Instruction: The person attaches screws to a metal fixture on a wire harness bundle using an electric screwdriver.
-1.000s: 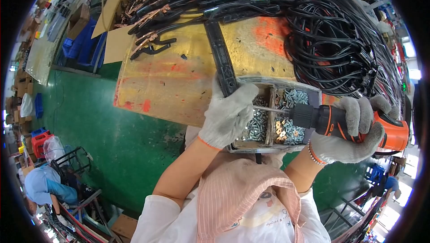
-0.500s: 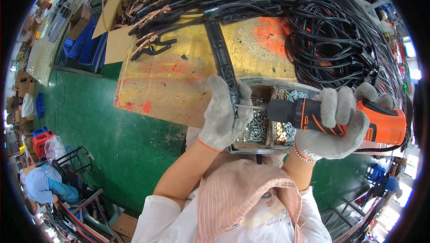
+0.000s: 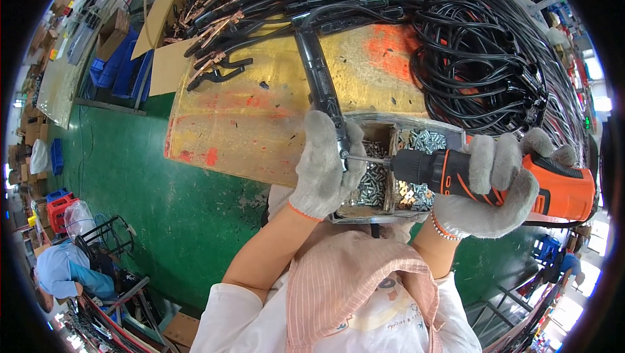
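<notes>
My left hand [image 3: 323, 164], in a grey work glove, is closed around the near end of a long black plastic handle [image 3: 317, 70]. The handle runs away from me over the bench edge to a black cable. My right hand [image 3: 495, 183], also gloved, grips an orange and black power screwdriver [image 3: 560, 190] held level and pointing left. Its slim bit [image 3: 368, 158] reaches the side of the handle between my left fingers; any screw there is too small to tell. Beneath the bit is a divided box [image 3: 392, 206] with silvery screws [image 3: 371, 183] and small copper-coloured pieces [image 3: 411, 193].
Black handles with copper jaws [image 3: 211, 60] lie along the far side of the worn yellow bench [image 3: 260, 118]. Coiled black cables [image 3: 475, 60] heap at the right. An opened carton [image 3: 170, 66] stands far left. A person in blue [image 3: 62, 268] sits at lower left.
The screwdriver and my right hand have shifted slightly right and down. The bit stays at the handle, and my left hand keeps its hold.
</notes>
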{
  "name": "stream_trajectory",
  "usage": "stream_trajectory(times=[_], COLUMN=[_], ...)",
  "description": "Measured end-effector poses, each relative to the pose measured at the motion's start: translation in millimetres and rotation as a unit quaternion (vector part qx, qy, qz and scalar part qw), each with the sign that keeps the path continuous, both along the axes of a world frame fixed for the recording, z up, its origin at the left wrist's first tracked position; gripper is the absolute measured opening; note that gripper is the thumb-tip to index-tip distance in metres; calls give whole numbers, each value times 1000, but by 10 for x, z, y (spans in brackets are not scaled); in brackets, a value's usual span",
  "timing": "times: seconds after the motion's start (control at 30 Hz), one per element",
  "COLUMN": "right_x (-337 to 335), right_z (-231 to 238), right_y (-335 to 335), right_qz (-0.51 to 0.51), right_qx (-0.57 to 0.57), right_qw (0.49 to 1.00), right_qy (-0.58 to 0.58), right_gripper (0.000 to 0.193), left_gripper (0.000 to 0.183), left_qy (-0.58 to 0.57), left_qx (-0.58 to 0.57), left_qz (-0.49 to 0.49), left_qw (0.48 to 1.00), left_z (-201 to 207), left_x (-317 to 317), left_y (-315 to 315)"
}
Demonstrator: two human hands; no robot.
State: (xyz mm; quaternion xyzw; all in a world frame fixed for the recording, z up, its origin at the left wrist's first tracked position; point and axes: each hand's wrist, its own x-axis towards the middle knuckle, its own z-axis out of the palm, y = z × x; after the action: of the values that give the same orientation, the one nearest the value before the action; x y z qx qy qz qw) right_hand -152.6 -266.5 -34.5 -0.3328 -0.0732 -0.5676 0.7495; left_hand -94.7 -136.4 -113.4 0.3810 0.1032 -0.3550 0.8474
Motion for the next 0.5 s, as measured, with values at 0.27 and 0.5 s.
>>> stream_trajectory(times=[0.27, 0.5], right_x=[-14, -15], right_z=[-66, -18], right_y=[-65, -26], right_qz=[41, 27], right_qx=[-34, -35], right_qw=[999, 999], right_qy=[-6, 14], right_gripper=[71, 69], left_gripper=[72, 65], left_qy=[-23, -36], left_qx=[23, -4], left_qz=[4, 10], left_qw=[999, 999], left_z=[-48, -64], left_x=[9, -5], left_y=[-20, -34])
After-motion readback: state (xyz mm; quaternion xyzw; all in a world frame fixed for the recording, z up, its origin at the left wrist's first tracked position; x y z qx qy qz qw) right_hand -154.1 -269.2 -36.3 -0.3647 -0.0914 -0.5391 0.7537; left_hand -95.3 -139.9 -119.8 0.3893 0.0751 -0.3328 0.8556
